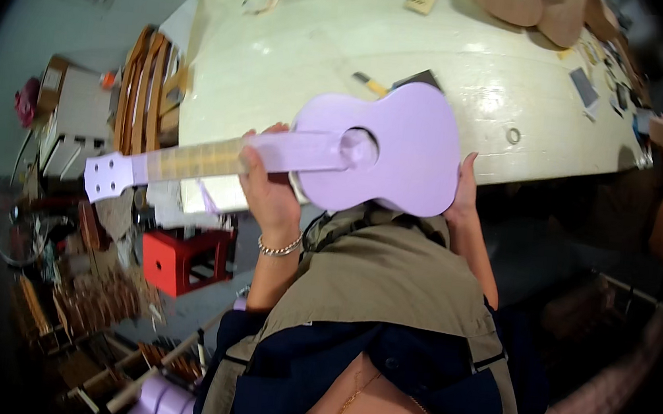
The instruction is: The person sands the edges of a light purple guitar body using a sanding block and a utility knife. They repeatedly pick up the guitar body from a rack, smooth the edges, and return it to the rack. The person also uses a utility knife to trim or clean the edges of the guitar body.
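Head view: left hand (271,195) clamps its fingers around the lilac ukulele (419,153) by its neck (202,159); right hand (465,197) slippage at four o'clock, finger closure indeterminable, could drop it.

One held ukulele (420,156) — four headstock holes (113,185); wearer's hands (269,193) (465,194) — two; one red stool (170,263).

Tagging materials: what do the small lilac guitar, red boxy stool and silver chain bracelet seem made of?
Small lilac guitar: probably painted wood, satin; even opaque colour hides any grain.
Red boxy stool: likely smooth moulded plastic; uniform colour, cut-out side.
Silver chain bracelet: metal-looking, polished; bright glints on links.
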Demonstrator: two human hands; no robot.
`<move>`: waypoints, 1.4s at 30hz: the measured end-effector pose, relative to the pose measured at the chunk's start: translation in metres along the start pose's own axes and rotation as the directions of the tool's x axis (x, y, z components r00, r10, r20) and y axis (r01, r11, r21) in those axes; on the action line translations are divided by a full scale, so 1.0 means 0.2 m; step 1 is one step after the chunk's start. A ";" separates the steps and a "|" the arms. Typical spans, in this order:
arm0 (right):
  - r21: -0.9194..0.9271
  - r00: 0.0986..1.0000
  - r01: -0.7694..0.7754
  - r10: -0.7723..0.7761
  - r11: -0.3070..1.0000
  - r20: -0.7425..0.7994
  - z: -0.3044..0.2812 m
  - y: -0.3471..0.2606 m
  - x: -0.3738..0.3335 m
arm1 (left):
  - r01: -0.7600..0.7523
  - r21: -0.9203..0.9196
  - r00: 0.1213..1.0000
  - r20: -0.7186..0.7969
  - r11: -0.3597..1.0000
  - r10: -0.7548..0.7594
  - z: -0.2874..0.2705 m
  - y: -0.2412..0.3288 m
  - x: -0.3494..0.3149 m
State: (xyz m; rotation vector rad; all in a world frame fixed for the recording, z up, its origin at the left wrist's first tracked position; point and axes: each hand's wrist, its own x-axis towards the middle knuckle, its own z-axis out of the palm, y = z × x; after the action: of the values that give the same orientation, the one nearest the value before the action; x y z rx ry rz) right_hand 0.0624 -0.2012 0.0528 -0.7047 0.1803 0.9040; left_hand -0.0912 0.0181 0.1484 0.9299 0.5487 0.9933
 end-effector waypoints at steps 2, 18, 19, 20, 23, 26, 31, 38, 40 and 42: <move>-0.058 1.000 -0.004 0.003 0.998 -0.017 0.01 -0.02 0.03 | -0.025 -0.005 0.999 -0.049 1.000 0.025 0.03 0.04 -0.06; -0.138 0.987 -0.156 0.150 0.978 -0.053 0.08 0.13 0.22 | -0.158 0.134 0.961 -0.208 0.978 0.184 -0.04 0.13 -0.12; -0.144 0.989 -0.150 0.146 0.978 -0.035 0.09 0.15 0.22 | -0.165 0.122 0.959 -0.211 0.979 0.188 -0.08 0.14 -0.11; -0.150 0.992 -0.127 0.125 0.980 -0.024 0.08 0.16 0.22 | -0.167 0.100 0.962 -0.203 0.981 0.184 -0.10 0.14 -0.09; -0.188 0.997 -0.075 0.073 0.979 -0.015 0.14 0.16 0.21 | -0.167 0.000 0.955 -0.248 0.986 0.162 -0.19 0.15 -0.03; -0.257 0.998 -0.036 0.046 0.966 0.034 0.20 0.17 0.18 | -0.147 -0.055 0.952 -0.277 0.988 0.127 -0.27 0.16 0.00; -0.354 0.995 -0.049 0.076 0.934 0.061 0.31 0.14 0.12 | -0.117 -0.030 0.940 -0.325 0.993 0.101 -0.33 0.18 0.03; -0.455 0.995 -0.076 0.096 0.887 0.019 0.36 0.12 0.04 | -0.034 0.006 0.951 -0.308 0.999 0.034 -0.34 0.21 0.03; -0.449 0.994 -0.083 0.104 0.890 0.022 0.35 0.12 0.04 | -0.002 0.004 0.947 -0.321 1.000 0.003 -0.30 0.22 0.02; -0.436 0.995 -0.072 0.094 0.897 0.030 0.32 0.13 0.04 | 0.004 0.016 0.946 -0.324 1.000 0.001 -0.28 0.23 0.01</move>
State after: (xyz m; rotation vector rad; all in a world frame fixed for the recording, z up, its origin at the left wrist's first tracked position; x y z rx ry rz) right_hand 0.0385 -0.1439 0.0859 -1.0948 -0.0418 1.0567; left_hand -0.1547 0.0527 0.1583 0.7829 0.8344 1.1503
